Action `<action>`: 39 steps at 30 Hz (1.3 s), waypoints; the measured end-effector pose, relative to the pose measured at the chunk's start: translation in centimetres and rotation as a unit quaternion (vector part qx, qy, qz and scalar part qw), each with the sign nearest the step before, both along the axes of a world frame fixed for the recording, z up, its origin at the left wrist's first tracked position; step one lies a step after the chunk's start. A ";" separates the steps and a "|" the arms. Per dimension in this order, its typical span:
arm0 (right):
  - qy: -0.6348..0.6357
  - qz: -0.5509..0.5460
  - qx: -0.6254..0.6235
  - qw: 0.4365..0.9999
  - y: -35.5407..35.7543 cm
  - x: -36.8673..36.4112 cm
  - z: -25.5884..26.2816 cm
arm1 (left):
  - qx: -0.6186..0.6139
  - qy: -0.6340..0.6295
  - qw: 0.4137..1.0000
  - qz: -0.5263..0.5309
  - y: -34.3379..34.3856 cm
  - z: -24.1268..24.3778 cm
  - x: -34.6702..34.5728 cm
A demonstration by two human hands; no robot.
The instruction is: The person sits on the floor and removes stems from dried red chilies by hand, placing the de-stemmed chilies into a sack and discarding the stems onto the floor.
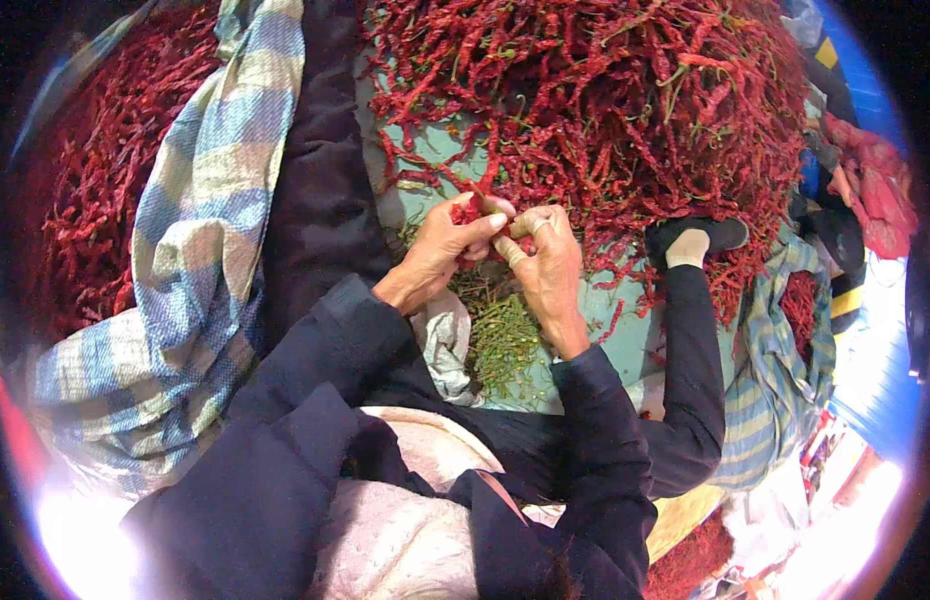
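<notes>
Between my legs, both hands meet over a heap of plucked green chili stems [506, 345]. Several red chili peppers [465, 213] are bunched in my left hand [442, 244], with its thumb and forefinger pinched near their stem ends. My right hand [547, 262] touches the same bunch from the other side; light tape or covers wrap its thumb and forefinger. Its fingertips close at the stem end of a chili, though what exactly they grip is partly hidden. Just beyond my hands rises a large pile of red chilies [607, 112], many with green stems.
A checked cloth sack [210, 172] full of red chilies [97, 202] stands at my left. Beside my right leg is a striped green-blue cloth sack [769, 390]. A pale green sheet [619, 307] lies beneath the pile. Another person's hand [840, 184] shows at the right.
</notes>
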State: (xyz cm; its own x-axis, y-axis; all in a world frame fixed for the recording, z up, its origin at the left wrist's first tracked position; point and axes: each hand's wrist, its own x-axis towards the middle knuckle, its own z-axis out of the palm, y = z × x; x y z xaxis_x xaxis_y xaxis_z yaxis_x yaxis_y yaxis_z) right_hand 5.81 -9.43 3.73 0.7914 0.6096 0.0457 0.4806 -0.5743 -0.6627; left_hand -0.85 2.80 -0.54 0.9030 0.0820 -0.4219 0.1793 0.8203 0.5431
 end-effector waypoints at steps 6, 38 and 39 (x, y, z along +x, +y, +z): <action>0.038 -0.027 0.025 0.999 0.6 -1.1 -0.4 | -0.052 0.020 0.998 0.010 -0.1 -0.2 -0.5; 0.141 0.297 -0.378 0.865 -4.9 4.5 2.1 | -0.109 -0.021 0.991 0.078 1.2 -1.5 -1.3; 0.247 0.178 -0.239 0.922 -4.3 4.2 1.8 | -0.134 -0.026 0.988 0.077 1.2 -1.5 -1.3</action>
